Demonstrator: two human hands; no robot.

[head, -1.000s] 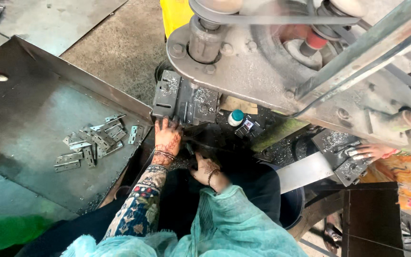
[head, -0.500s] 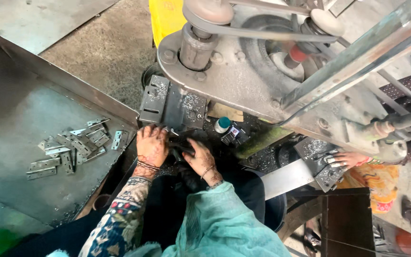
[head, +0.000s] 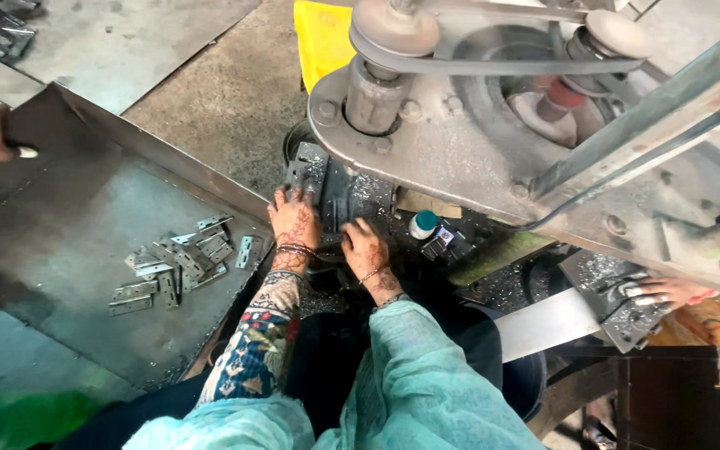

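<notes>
Your left hand (head: 295, 223) lies flat, fingers spread, on the press die block (head: 327, 187), right hand (head: 366, 250) curled just beside it w/ grip unclear, hinge plates (head: 178, 265) left of block; fingers could get crushed if press cycles.

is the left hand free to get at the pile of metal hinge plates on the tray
Probably yes: the left hand rests on the press bed, the hinge plates lie just beside it on the open tray, nothing between.
</notes>
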